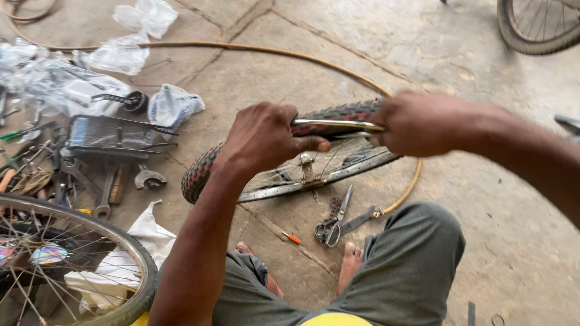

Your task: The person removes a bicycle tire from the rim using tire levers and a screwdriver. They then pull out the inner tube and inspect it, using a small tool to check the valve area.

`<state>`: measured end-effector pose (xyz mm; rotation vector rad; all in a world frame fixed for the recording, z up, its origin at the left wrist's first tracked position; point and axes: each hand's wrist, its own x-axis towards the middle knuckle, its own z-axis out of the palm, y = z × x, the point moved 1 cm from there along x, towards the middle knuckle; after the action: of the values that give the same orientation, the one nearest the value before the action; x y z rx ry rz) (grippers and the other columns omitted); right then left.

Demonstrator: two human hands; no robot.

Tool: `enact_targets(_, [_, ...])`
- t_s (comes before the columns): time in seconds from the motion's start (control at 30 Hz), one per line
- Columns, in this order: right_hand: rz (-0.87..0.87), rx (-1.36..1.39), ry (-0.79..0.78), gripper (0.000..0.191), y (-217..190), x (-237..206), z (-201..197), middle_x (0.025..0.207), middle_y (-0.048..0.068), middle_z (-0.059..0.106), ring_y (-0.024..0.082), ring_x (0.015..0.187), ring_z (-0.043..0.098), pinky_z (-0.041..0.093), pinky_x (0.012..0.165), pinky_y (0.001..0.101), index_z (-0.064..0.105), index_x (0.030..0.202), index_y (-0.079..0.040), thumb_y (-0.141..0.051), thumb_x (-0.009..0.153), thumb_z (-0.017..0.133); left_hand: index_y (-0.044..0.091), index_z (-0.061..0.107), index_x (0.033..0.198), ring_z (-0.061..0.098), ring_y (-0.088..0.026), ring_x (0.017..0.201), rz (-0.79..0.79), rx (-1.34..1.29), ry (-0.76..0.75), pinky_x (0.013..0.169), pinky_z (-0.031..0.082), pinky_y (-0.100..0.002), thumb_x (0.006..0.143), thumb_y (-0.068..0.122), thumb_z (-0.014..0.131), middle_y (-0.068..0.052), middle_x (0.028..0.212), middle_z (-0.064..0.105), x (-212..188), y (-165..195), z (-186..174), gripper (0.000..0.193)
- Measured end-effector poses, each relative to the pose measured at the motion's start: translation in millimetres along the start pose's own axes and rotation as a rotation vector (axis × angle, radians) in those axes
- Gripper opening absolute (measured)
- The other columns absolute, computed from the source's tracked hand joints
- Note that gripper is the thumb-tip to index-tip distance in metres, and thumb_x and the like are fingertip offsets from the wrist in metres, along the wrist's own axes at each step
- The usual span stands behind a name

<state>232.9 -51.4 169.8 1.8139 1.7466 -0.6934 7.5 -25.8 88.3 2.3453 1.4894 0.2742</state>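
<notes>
A small bicycle wheel with a red and black knobby tyre (199,169) stands tilted on the concrete floor in front of me. My left hand (266,136) grips the top of the tyre, thumb pointing right. My right hand (417,124) closes on the tyre's right end and on a thin metal lever (338,124) that lies along the tyre's edge between both hands. The silver rim (284,190) and spokes show below my hands.
Scissors (335,223) and a small orange-tipped tool (292,238) lie by my bare feet. Spanners (106,193), a metal basket (109,136), rags and plastic bags crowd the left. A larger wheel (121,241) sits at lower left, another (538,30) at top right. A yellow hose (272,51) crosses the floor.
</notes>
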Motion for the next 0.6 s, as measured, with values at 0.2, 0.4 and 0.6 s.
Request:
enact_targets(0.2, [-0.228,1.012,0.349,0.024,-12.2,73.5,103.2,0.075,0.01,0.06,0.016,0.05,0.048,0.044,0.041,0.0351,0.069,0.11,-0.005,-0.023,0.105,0.053,0.007,0.064,0.082,0.057,-0.016,0.056,0.053,0.055,0.246,0.054,0.051,-0.035,0.067,0.075,0.079,-0.003,0.069,0.062,18.5,-10.7,3.7,0.071])
enact_targets(0.4, [-0.441,1.449,0.668,0.028,-92.0,134.8,212.2,0.062,0.005,0.05,0.01,0.051,0.046,0.041,0.043,0.0308,0.059,0.092,-0.003,-0.026,0.107,0.059,0.006,0.063,0.094,0.059,-0.016,0.06,0.145,0.106,0.249,0.057,0.054,-0.033,0.077,0.061,0.082,-0.003,0.077,0.064,17.0,-4.4,28.9,0.06])
enact_targets(0.6, [-0.47,0.637,0.414,0.03,-31.7,105.6,222.5,0.067,0.006,0.053,0.014,0.057,0.051,0.044,0.052,0.0292,0.061,0.089,-0.004,-0.028,0.106,0.059,0.003,0.064,0.105,0.063,-0.02,0.067,0.152,-0.026,0.275,0.061,0.054,-0.038,0.077,0.065,0.084,-0.006,0.083,0.066,-0.9,-33.0,14.4,0.071])
